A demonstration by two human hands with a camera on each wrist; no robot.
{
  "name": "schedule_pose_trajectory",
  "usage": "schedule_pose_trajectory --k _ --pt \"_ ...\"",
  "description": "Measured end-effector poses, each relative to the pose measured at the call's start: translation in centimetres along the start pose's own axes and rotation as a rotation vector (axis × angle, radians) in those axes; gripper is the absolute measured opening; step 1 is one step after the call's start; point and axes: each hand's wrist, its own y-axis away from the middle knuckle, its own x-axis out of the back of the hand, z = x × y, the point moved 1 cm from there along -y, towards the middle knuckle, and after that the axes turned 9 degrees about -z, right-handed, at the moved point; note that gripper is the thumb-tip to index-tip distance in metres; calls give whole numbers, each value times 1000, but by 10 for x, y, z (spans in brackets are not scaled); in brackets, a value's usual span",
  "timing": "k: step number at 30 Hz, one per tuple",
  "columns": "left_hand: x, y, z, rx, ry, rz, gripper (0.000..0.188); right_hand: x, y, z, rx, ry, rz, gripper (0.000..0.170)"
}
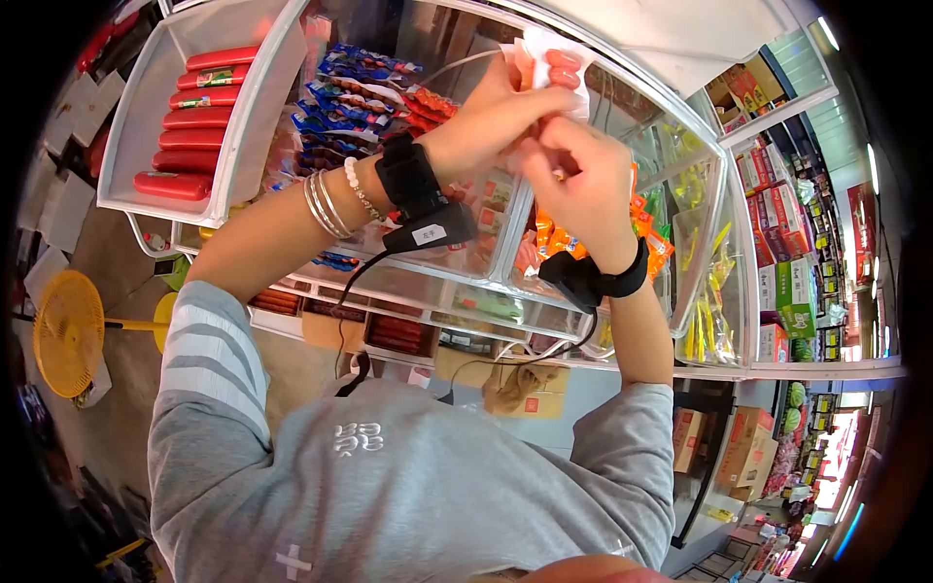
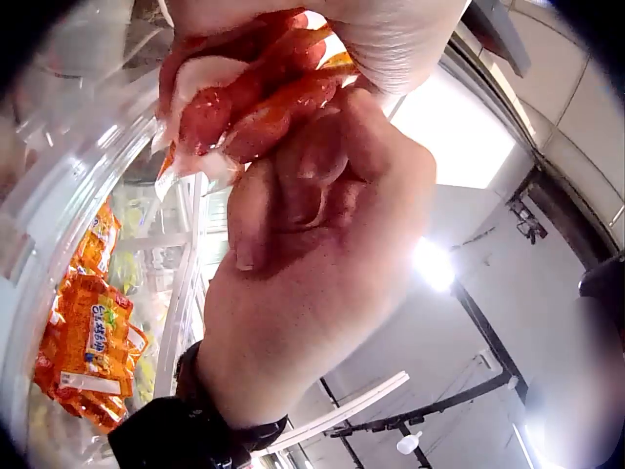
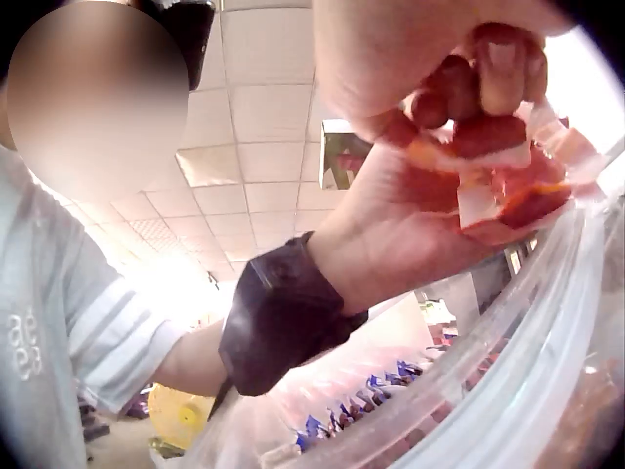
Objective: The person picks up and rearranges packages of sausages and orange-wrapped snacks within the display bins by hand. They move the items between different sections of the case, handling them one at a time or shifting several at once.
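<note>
A small white-and-clear packet of short red sausages [image 1: 564, 73] is held up over the glass display case. My left hand [image 1: 486, 121] grips it from the left, thumb across its lower part. My right hand [image 1: 588, 175] meets it at the lower edge with curled fingers, close beside the left thumb. The left wrist view shows the glossy sausages [image 2: 278, 112] right against the right hand's curled fingers [image 2: 322, 156]. From the right wrist, the pack's pale wrapper [image 3: 479, 200] lies between both hands; the right fingers partly cover it.
Below the hands, the display case [image 1: 505, 243] has bins with blue packets [image 1: 340, 107] and orange packets [image 2: 93, 337]. A white tray [image 1: 121, 189] of large red sausages stands at left, near a yellow fan [image 1: 68, 333]. Boxed goods [image 1: 777, 219] line shelves at right.
</note>
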Motion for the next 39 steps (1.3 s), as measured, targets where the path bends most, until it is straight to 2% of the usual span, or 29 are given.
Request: schedule_pose_trajectory --k 1,3,4,6,7,8,10,11,12,13,14,16,17,18,20,22,24,26,28,30,31,32,33,34,35,36,37,38,39 --pt "3 -1 -1 -3 26 0 32 2 -1 1 -4 -3 10 20" --pt "5 -1 0 8 48 10 31 6 0 7 -98 -261 -92 22" --pt "3 -2 1 24 38 -2 31 6 1 15 -107 -268 -73 22" --pt "-5 -2 3 -53 210 68 20 7 -4 36 -127 -211 391 25" --pt "-9 1 13 -28 209 5 21 11 -10 41 -30 -50 410 36" --pt "-8 2 10 -12 210 -12 21 12 -6 39 -46 -43 426 36" --pt "-8 1 1 -237 -190 198 20 8 -9 17 -442 -971 157 40" --pt "-7 3 -2 -293 -255 131 25 6 -6 23 -381 -1039 80 44" --pt "1 3 -5 -324 -450 87 31 14 -4 20 -396 -1007 -94 46" --pt "0 1 1 -361 -786 93 37 3 2 36 -176 -825 -138 44" --pt "5 6 -2 -158 -781 98 33 1 1 30 -348 -1012 -95 40" --pt "53 1 -33 -233 -1487 -26 36 5 4 27 -358 -1050 -105 36" --pt "83 -13 -38 148 -832 -50 39 -2 4 31 -347 -1164 -68 38" --pt "76 -19 -42 121 -779 -145 39 -2 0 26 -303 -1298 61 32" --pt "79 -13 -45 331 12 222 50 1 2 31 -462 -1377 -53 28" --pt "114 -23 -54 356 16 135 51 -3 -2 41 -467 -1530 -95 26" --pt "70 -17 -18 18 -458 171 52 10 -6 29 -498 -1554 -62 26" --pt "8 8 23 -434 -1351 115 53 19 -4 30 -419 -1699 -83 28" --pt "-50 16 59 -439 -1038 58 60 17 -9 41 -388 -1760 -10 31" --pt "-83 18 83 -475 -842 -178 64 -1 -15 75 -361 -1822 -6 37" --pt "-88 17 104 -414 -1133 -425 61 3 -11 72 -524 -1692 66 39" --pt "-88 12 129 -444 -1934 -633 64 1 -10 79 -573 -1596 123 39" --pt "-118 15 135 -403 -1611 -685 73 -2 -11 85 -599 -1628 138 37" --pt "-138 9 121 -464 -981 -684 83 -3 -13 87 -626 -1659 157 36" --pt "-150 3 132 -361 -988 -835 86 -5 -13 86 -619 -1715 156 37" --pt "-161 -16 142 -477 -884 -987 81 0 -9 81 -614 -1765 161 38" --pt "-172 -20 143 -532 -863 -1082 81 0 -6 81 -504 -1879 108 40" --pt "-185 -20 140 -562 -873 -1133 81 7 -2 71 -594 -1880 200 39" --pt "-196 -18 135 -569 -882 -1168 81 -1 -2 82 -592 -1894 190 40"
